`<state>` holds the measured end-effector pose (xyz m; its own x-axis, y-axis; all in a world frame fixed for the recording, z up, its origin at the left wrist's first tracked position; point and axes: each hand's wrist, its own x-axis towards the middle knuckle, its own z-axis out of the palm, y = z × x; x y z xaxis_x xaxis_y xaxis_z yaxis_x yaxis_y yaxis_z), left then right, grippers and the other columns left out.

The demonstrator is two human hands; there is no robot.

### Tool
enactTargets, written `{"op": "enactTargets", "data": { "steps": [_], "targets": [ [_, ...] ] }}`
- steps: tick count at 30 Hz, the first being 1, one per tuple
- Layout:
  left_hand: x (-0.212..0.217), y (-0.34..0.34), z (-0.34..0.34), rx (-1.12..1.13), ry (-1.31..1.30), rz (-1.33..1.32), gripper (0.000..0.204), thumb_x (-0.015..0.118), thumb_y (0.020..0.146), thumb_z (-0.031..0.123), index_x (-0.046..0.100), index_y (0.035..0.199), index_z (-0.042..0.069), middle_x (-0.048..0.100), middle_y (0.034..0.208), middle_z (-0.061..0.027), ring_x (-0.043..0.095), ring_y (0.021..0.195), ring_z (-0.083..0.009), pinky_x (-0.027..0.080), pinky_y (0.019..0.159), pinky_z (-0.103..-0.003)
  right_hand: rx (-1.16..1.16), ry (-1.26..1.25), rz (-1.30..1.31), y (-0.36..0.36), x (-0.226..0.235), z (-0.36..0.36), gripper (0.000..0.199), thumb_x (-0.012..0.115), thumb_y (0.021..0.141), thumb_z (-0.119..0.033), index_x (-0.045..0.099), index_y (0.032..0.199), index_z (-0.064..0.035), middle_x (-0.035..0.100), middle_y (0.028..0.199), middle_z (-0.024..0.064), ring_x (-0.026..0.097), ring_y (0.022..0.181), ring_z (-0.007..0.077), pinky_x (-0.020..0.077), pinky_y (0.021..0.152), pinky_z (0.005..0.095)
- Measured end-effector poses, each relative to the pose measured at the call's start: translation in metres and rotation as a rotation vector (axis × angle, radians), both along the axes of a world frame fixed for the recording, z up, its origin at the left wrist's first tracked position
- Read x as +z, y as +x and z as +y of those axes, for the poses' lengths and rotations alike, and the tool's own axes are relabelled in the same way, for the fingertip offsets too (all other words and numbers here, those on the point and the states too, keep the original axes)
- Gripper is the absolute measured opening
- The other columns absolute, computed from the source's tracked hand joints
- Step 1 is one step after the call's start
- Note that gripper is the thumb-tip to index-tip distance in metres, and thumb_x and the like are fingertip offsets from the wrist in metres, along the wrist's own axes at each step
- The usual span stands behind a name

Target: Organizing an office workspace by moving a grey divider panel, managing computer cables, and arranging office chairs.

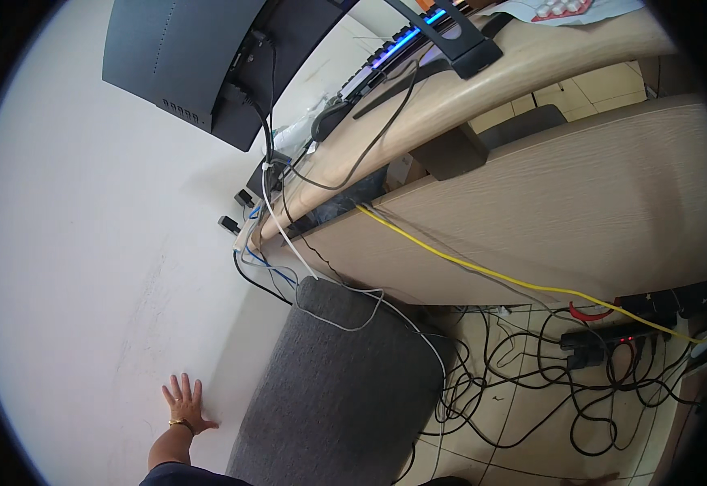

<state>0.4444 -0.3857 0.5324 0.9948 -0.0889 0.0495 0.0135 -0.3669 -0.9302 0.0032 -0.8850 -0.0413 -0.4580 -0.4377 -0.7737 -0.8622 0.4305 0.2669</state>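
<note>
White-painted wall [86, 243] bears the left hand [185, 403], laid flat with fingers spread, gripping nothing; a gold-coloured bracelet [181, 423] circles the wrist. Near it, to the right, stands a grey fabric-covered upholstered piece [333, 389], a thin cable looped over its top. A yellow cable [564, 290] crosses the wooden desk panel [596, 211]; the right hand's grip I cannot tell

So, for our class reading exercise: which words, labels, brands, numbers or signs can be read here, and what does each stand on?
No text can be read.
Black keyboard with blue lighting: any key markings are too small.
Black power strip with red lights: any print is too small.
Large dark grey monitor back: no readable lettering.
Smooth white wall by the bare left hand: scuff marks only.
</note>
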Motion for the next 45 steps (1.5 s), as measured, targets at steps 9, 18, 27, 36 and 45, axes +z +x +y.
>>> {"op": "enactTargets", "data": {
  "steps": [9, 18, 27, 36, 45],
  "targets": [
    [-0.001, 0.0, 0.02, -0.076, -0.028, 0.002, 0.135, 0.072, 0.052, 0.08, 0.019, 0.155, 0.01, 0.0, 0.16, -0.0255, -0.013, 0.145, -0.0502, -0.008, 0.108, -0.071, -0.022, -0.105, -0.108, -0.003, 0.023, 0.008, 0.16, 0.085, 0.049, -0.071, -0.022, 0.151, -0.0096, -0.018, 0.156, 0.0305, -0.003, 0.143, 0.0541, 0.0188, 0.112, 0.0662],
    [0.0, 0.0, 0.023, -0.079, -0.011, 0.004, 0.135, 0.07, 0.053, 0.082, 0.017, 0.155, 0.01, 0.0, 0.16, -0.0255, -0.013, 0.144, -0.0503, -0.008, 0.108, -0.072, -0.027, -0.123, -0.082, -0.003, 0.013, 0.008, 0.158, 0.086, 0.051, -0.068, -0.023, 0.15, -0.0092, -0.02, 0.155, 0.0308, -0.005, 0.143, 0.0543, 0.0176, 0.112, 0.0659],
    [0.001, 0.0, 0.003, -0.026, 0.003, 0.001, 0.13, 0.068, 0.058, 0.082, 0.015, 0.156, 0.014, -0.002, 0.161, -0.0221, -0.013, 0.145, -0.0492, -0.006, 0.109, -0.072, -0.05, 0.017, -0.088, 0.005, 0.04, -0.007, 0.159, 0.086, 0.05, -0.068, -0.022, 0.151, -0.0094, -0.019, 0.155, 0.0308, -0.005, 0.143, 0.0551, 0.017, 0.112, 0.0671],
    [0.0, -0.012, 0.009, -0.032, -0.007, -0.009, 0.129, 0.069, 0.058, 0.08, 0.016, 0.156, 0.014, -0.001, 0.161, -0.0228, -0.013, 0.145, -0.0494, -0.006, 0.109, -0.071, -0.033, 0.004, -0.033, 0.002, 0.036, -0.009, 0.162, 0.087, 0.047, -0.068, -0.024, 0.15, -0.0106, -0.018, 0.156, 0.0299, -0.005, 0.143, 0.0543, 0.0165, 0.111, 0.0678],
    [-0.008, -0.003, -0.021, 0.088, 0.017, 0.008, 0.129, 0.07, 0.061, 0.078, 0.014, 0.155, 0.009, 0.0, 0.16, -0.026, -0.01, 0.145, -0.0507, -0.001, 0.11, -0.071, 0.303, -0.209, -0.025, -0.004, -0.008, 0.004, 0.15, 0.09, 0.053, -0.057, -0.014, 0.153, -0.0149, 0.004, 0.161, 0.017, 0.016, 0.143, 0.0461, 0.0385, 0.103, 0.0611]
  ]
}}
